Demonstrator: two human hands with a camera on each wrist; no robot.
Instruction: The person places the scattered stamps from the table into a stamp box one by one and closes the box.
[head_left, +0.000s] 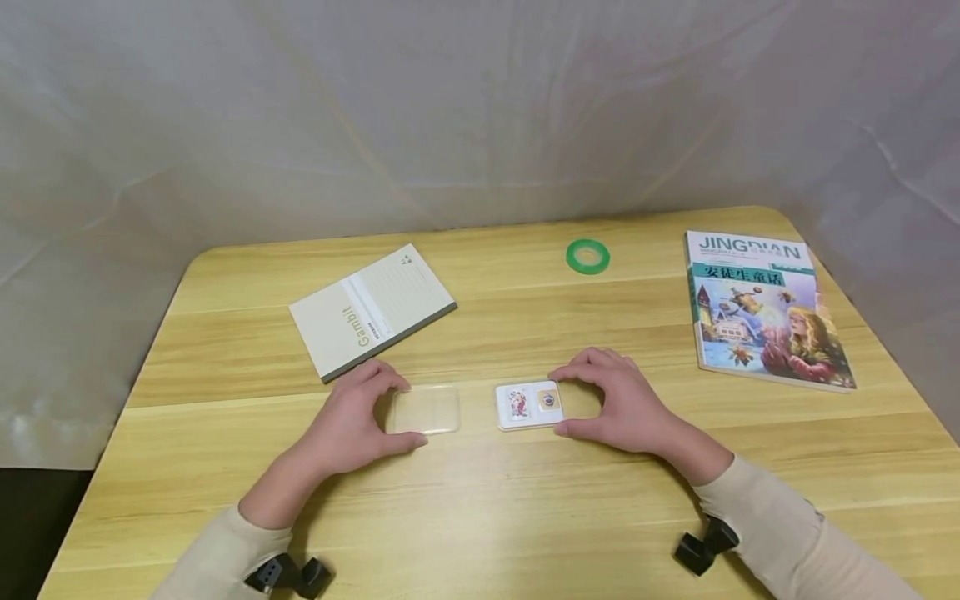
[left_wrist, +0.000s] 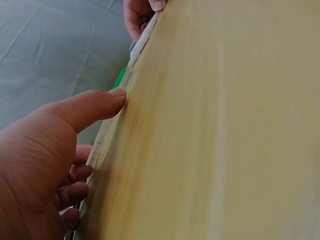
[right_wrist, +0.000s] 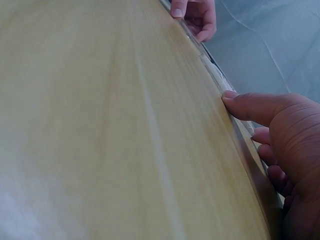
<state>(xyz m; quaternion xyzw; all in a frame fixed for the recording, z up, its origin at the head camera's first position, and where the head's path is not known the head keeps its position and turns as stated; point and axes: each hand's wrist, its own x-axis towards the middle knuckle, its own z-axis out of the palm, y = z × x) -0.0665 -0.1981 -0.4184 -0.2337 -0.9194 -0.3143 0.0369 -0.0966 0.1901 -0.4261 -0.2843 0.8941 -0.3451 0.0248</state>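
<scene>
My left hand (head_left: 356, 425) holds a clear, shallow rectangular plastic cover (head_left: 433, 408) by its edges, thumb on the near side and fingers on the far side. To its right lies a small flat clear case (head_left: 527, 417) with a white insert bearing two little stamp-like pictures. My right hand (head_left: 626, 408) grips this case at its right end, between thumb and fingertips. A gap of bare wood separates the two pieces. In the left wrist view the cover (left_wrist: 102, 137) appears edge-on between thumb and fingers. Seen from the right wrist, the case (right_wrist: 216, 75) is likewise edge-on.
Behind the left hand a beige notebook (head_left: 371, 312) lies slanted on the wooden table (head_left: 480, 517). A green tape roll (head_left: 576, 260) is at the back, and an illustrated book (head_left: 765, 312) lies at the right. A pale cloth (head_left: 480, 108) hangs behind the table.
</scene>
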